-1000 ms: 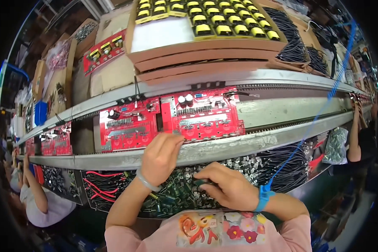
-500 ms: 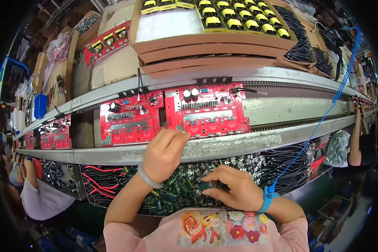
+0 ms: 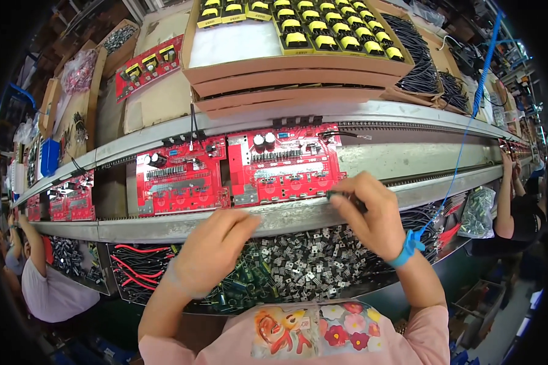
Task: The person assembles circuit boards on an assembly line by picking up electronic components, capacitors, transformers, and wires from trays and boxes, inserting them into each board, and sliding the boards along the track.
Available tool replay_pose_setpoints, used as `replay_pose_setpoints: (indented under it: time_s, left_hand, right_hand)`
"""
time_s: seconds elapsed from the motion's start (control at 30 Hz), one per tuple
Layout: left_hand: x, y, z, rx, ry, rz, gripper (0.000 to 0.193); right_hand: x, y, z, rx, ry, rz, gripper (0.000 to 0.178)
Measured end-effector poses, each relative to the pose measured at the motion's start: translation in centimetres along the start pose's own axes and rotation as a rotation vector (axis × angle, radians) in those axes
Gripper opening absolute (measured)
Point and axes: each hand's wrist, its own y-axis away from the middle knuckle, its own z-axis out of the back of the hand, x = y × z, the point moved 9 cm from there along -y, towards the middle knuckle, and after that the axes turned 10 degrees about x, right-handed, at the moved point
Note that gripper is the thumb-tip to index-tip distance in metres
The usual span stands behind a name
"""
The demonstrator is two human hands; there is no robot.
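Shifted up and forward from the loose parts, the right hand (image 3: 374,213) is now at the lower right corner of the nearer-right red circuit board (image 3: 286,161), while the left hand (image 3: 208,250) is back from that board's lower edge, over the metal rail (image 3: 298,215) and the heaped green cylinders (image 3: 240,281). Dark marks on the yellow strips beneath the yellow-and-black coils (image 3: 349,42) are too small to read, as is the little pale label (image 3: 305,323) on the pink shirt (image 3: 408,348).

The right thumb and index finger are pinched on a small dark part (image 3: 332,194); it sits at their tips, mostly covered by them, and whether it touches the board cannot be told. The left fingers point toward the rail, slightly blurred; I cannot tell whether they hold anything. The right hand hides some of the black cables (image 3: 417,220) behind it.
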Motion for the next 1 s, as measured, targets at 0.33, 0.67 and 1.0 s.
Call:
replay_pose_setpoints:
  time_s: [0.33, 0.67, 1.0]
  left_hand:
    - [2.3, 10.1, -0.8, 0.332, -0.095, 0.349, 0.049]
    - [2.9, 10.7, -0.6, 0.285, -0.068, 0.338, 0.046]
    - [4.1, 11.7, -0.1, 0.051, 0.113, 0.413, 0.038]
  right_hand:
    - [-2.2, -0.8, 0.1, -0.054, 0.181, 0.079, 0.02]
    - [-2.0, -1.0, -0.2, -0.045, 0.144, 0.131, 0.023]
    - [-2.6, -2.1, -0.5, 0.096, 0.094, 0.143, 0.02]
